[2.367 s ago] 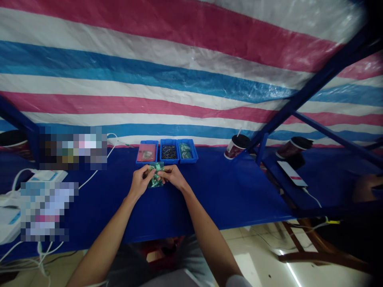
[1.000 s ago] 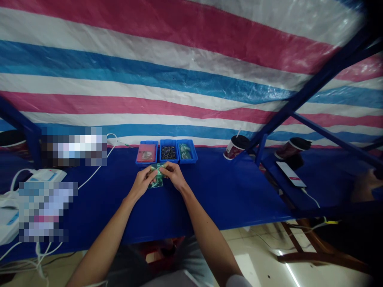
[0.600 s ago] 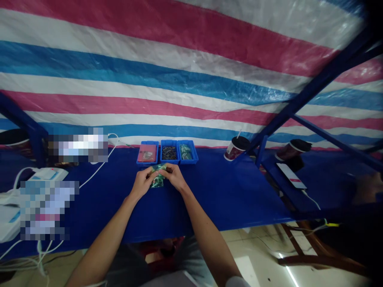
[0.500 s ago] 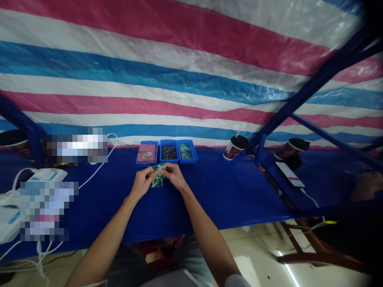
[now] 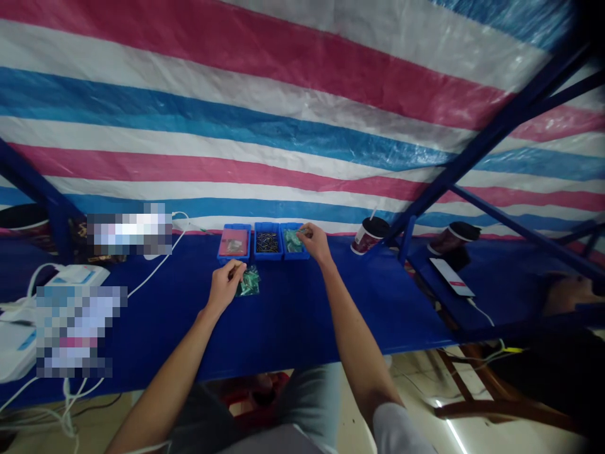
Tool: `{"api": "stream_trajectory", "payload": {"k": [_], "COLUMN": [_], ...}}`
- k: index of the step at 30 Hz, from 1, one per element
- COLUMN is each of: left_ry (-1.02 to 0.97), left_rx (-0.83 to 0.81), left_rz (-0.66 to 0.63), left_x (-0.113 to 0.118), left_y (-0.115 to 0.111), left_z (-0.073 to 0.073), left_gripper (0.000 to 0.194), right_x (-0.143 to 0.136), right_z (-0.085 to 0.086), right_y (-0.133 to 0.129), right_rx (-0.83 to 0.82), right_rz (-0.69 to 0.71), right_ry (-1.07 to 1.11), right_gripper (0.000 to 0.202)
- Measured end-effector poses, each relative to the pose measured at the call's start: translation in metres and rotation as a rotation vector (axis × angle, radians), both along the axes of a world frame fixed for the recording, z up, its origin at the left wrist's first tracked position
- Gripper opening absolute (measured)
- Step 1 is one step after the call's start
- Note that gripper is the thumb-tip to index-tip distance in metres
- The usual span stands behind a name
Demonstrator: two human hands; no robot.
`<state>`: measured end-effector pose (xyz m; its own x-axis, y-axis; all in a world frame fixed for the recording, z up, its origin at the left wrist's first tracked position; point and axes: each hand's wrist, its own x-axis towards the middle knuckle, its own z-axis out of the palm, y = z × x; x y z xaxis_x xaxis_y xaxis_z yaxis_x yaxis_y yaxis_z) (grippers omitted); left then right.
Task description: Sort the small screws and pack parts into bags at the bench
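My left hand (image 5: 227,281) is closed, thumb and fingers pinching the edge of a small clear plastic packet (image 5: 249,282) with green contents, low over the blue table. My right hand (image 5: 312,241) is at the right-hand blue bin (image 5: 286,256), which holds similar green packets (image 5: 291,241). Its fingertips are drawn together over the bin's right side; what they grip is too small to make out. Left of that bin, a middle blue bin (image 5: 268,256) contains many small dark metal pieces (image 5: 267,241). The left bin (image 5: 233,258) has a pink item with a small clear packet on it.
A lidded cup (image 5: 369,236) with a straw stands on the blue table (image 5: 293,328) by a blue metal frame. Power strips with white cables (image 5: 82,274) lie at left. On the neighbouring table at right are a phone (image 5: 451,277), another cup (image 5: 454,238) and another person's hand.
My right hand has let go of the packet that both hands were holding and moved up and right to the right-hand bin. My left hand still holds the packet.
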<state>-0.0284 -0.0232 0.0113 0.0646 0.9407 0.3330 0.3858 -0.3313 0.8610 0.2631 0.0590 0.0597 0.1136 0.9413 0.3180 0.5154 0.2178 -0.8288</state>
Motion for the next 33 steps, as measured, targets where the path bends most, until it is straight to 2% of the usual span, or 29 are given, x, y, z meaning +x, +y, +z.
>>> {"api": "stream_trajectory", "payload": {"k": [3, 6, 11, 16, 21, 24, 28, 30, 33], "left_ry": [0.154, 0.326, 0.595, 0.71, 0.738, 0.741, 0.738, 0.728, 0.721], "left_rx": [0.053, 0.032, -0.17, -0.282, -0.298, -0.281, -0.258, -0.258, -0.262], "left_rz": [0.138, 0.236, 0.223, 0.199, 0.169, 0.166, 0.168, 0.158, 0.155], "left_x": [-0.006, -0.012, -0.014, -0.01, -0.011, -0.012, -0.014, -0.014, -0.014], "left_y": [0.003, 0.006, 0.006, 0.005, 0.006, 0.007, 0.007, 0.008, 0.008], "left_z": [-0.002, -0.004, 0.0, 0.007, 0.006, 0.003, 0.002, 0.001, 0.001], "left_gripper": [0.029, 0.026, 0.031, 0.038, 0.04, 0.04, 0.037, 0.035, 0.033], "right_x": [0.001, -0.008, -0.022, -0.027, -0.027, -0.026, -0.037, -0.052, -0.083], "right_z": [-0.007, -0.01, -0.012, -0.013, -0.015, -0.011, 0.004, 0.007, -0.002], "right_y": [0.016, 0.023, 0.021, 0.015, 0.01, 0.009, -0.007, -0.027, -0.064], "right_rx": [-0.096, -0.146, -0.198, -0.195, -0.145, -0.103, 0.101, 0.233, 0.231], "right_rz": [-0.077, -0.121, -0.138, -0.142, -0.2, -0.234, -0.26, -0.162, 0.19], "right_ry": [-0.23, -0.42, -0.652, -0.861, -0.933, -0.927, -0.767, -0.605, -0.516], "right_gripper": [0.013, 0.015, 0.018, 0.019, 0.02, 0.024, 0.018, 0.021, 0.025]}}
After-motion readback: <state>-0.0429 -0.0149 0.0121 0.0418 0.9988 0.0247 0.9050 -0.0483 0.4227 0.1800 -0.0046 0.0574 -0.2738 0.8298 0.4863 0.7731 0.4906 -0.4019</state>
